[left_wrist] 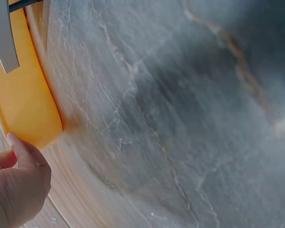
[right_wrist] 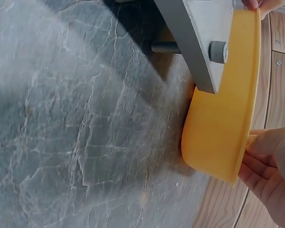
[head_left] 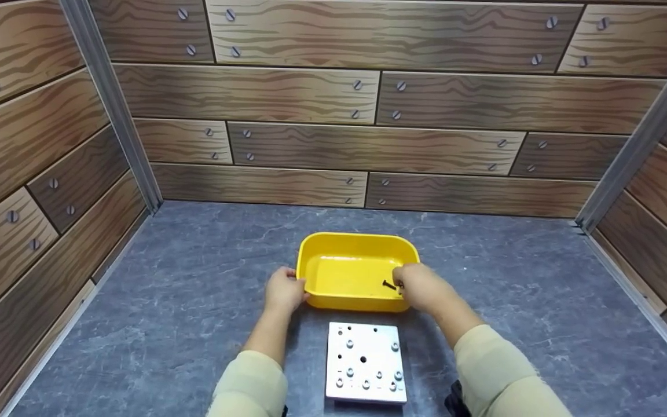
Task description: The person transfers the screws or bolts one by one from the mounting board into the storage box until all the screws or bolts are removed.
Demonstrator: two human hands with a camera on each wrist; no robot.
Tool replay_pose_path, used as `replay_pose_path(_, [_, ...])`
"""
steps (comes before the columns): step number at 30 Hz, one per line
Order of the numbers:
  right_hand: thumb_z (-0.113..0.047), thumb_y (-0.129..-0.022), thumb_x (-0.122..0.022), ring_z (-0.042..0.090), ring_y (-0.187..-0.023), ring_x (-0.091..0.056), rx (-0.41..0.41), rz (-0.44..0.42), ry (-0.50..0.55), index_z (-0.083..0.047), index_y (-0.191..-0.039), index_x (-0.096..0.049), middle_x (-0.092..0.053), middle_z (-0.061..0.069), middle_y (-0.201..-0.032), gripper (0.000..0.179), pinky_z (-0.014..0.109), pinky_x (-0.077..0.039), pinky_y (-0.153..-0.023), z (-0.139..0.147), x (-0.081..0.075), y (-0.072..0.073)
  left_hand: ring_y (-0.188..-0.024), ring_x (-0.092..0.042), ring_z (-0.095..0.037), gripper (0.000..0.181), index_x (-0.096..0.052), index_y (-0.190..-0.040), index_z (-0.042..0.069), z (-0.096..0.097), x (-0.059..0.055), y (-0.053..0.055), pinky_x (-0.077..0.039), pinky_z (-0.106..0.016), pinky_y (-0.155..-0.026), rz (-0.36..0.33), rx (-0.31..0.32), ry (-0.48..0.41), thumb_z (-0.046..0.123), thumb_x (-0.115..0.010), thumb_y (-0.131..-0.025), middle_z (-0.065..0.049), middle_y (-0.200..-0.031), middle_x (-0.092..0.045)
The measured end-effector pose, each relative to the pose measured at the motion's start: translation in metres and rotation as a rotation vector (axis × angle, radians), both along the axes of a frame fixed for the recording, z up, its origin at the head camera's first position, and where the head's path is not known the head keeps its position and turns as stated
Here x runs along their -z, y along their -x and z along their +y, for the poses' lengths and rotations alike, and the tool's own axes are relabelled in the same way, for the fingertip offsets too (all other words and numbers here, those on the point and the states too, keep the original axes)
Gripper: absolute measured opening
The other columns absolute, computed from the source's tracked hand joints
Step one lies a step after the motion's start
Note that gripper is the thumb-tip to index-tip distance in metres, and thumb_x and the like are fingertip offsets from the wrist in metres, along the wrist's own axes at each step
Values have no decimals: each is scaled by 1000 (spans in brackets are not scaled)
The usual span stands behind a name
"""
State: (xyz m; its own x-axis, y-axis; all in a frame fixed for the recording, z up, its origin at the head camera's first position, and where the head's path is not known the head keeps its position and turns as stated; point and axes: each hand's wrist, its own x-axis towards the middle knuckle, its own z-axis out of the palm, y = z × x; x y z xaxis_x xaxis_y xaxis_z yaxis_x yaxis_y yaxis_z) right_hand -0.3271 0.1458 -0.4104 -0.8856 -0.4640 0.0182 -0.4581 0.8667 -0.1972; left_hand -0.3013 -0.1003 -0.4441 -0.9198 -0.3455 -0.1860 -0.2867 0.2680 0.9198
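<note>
A yellow plastic tray (head_left: 339, 302) with rounded corners sits on the floor of the work area. At its left end my left hand (head_left: 285, 291) grips the rim, and the left wrist view shows a fingertip against the tray's outer wall (left_wrist: 31, 102). My right hand (head_left: 423, 286) reaches over the right end, fingers curled down inside. Dark screws (head_left: 389, 284) lie by those fingertips; whether one is pinched is hidden. Between my forearms is a silver metal plate (head_left: 362, 341) with holes and several socket-head screws in it.
The floor is a grey marbled surface (head_left: 206, 301). Wood-patterned panels (head_left: 304, 145) rise at the back and on both sides, joined by metal corner strips (head_left: 119, 116). A metal block with bolts (right_wrist: 192, 42) partly covers the tray in the right wrist view.
</note>
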Motion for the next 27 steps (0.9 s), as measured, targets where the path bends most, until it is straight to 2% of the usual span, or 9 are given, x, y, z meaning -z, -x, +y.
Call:
replay_pose_path(8, [13, -71, -50, 20, -66, -46, 87, -107, 2, -4, -82, -59, -50, 4, -71, 22, 31, -44, -60, -3, 0, 3, -73, -62, -20, 23, -54, -110, -5, 0, 1, 1, -55, -24, -60, -7, -4, 1, 4, -53, -88, -18, -100, -58])
replay_pose_path(12, [16, -70, -50, 21, -68, -47, 101, -124, 6, -4, -85, -59, -52, 5, -75, 26, 32, -46, -62, -3, 0, 3, -72, -62, -20, 23, -53, -110, -5, 0, 1, 2, -55, -24, -60, -3, -4, 3, 4, -53, -88, -19, -100, -58])
replay_pose_path(21, [12, -70, -52, 20, -69, -48, 72, -83, 23, -3, -83, -60, -54, 5, -75, 22, 32, -47, -63, -2, 1, 2, -73, -62, -20, 23, -54, -109, -5, 0, 1, 2, -55, -24, -60, -8, -5, -3, 4, -53, -88, -18, -99, -57])
replay_pose_path(27, [6, -77, -55, 19, -67, -48, 39, -31, 17, -5, -82, -61, -54, 4, -74, 13, 32, -47, -62, -4, -5, -3, -76, -62, -21, 22, -54, -109, -4, 1, 0, 1, -55, -25, -62, -13, -5, -16, 4, -53, -88, -18, -100, -57])
